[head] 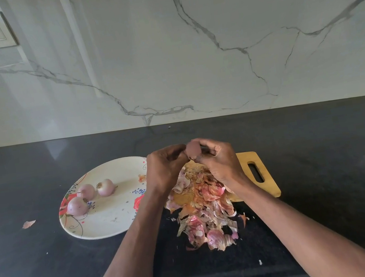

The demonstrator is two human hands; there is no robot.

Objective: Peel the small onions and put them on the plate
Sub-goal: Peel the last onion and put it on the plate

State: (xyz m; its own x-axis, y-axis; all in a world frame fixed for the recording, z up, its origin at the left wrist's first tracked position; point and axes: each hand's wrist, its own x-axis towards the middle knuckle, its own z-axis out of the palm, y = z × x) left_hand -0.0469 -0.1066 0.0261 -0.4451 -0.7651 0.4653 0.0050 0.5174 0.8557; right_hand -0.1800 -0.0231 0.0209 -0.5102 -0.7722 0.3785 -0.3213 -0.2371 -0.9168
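Both hands held one small reddish-brown onion (192, 149) up above the far end of the peel heap: left hand (164, 167) pinched it from the left, right hand (218, 160) curled round its right side, fingertips at the skin. Step looked like stripping the outer skin; best done by steadying the bulb with the left and pulling the dry layer off in strips with the right, letting scraps drop on the heap, not the plate. Three peeled pale pink onions (90, 196) lay together on the left part of the white floral oval plate (109, 223), just left of the hands. Loose pink and tan onion peels (202, 211) covered most of the wooden cutting board (262, 171) and spilled onto the black bench (322, 164). One stray peel (28, 224) lay left of the plate. Nothing blocked the path to the plate.
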